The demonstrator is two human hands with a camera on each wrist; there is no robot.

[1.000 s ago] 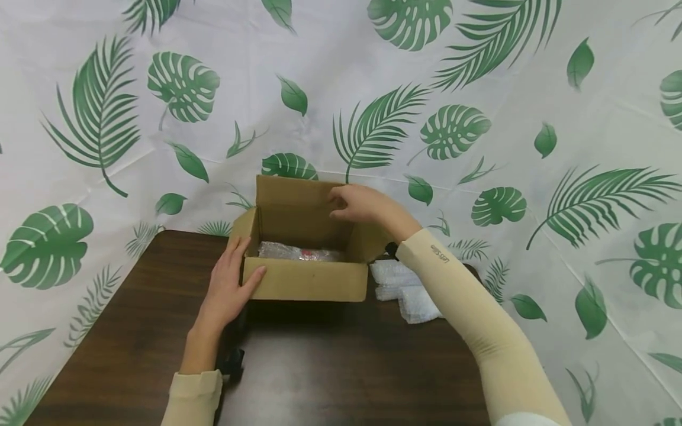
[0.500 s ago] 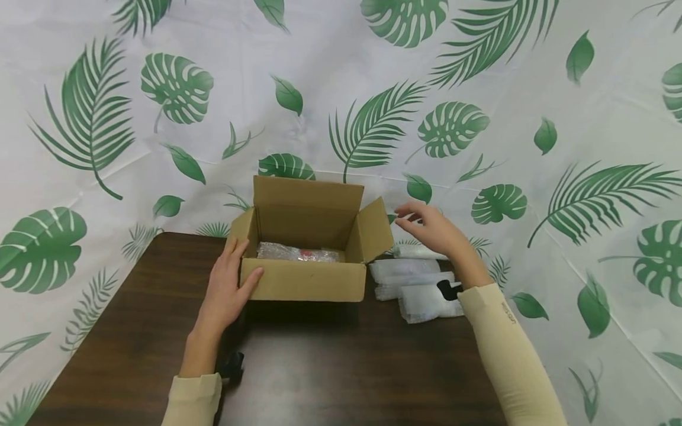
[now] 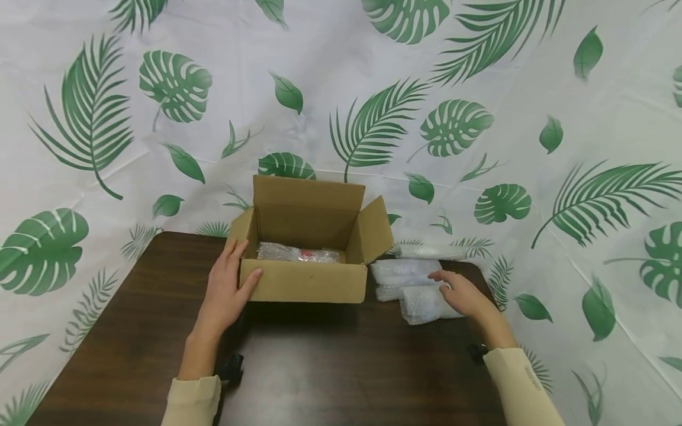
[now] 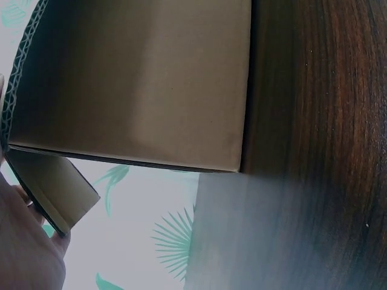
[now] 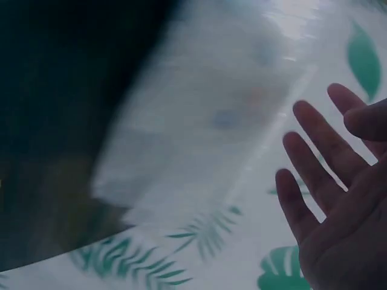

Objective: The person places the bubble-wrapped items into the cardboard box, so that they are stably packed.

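Observation:
An open cardboard box [image 3: 303, 284] stands on the dark wooden table with its flaps up. Inside lies a clear bubble-wrapped item [image 3: 290, 252] with a red spot. My left hand [image 3: 226, 284] holds the box's front left corner, thumb on the front flap and fingers along the left flap [image 4: 57, 184]. To the right of the box lie several bubble-wrapped packages [image 3: 407, 272]. Over the nearest package [image 3: 426, 303] hovers my right hand [image 3: 465, 296], its fingers spread and slightly bent, holding nothing. The right wrist view shows these fingers [image 5: 323, 148] apart beside blurred wrapping.
Behind the packages, a long wrapped roll [image 3: 428, 252] lies at the table's back edge. A white curtain [image 3: 341, 89] with green leaf prints hangs right behind the table [image 3: 330, 367]. The box's right flap [image 3: 375, 228] leans outward toward the packages.
My right hand has come away from the box's back flap, swung right past the right flap and dropped over the packages. The left hand has stayed at the box corner.

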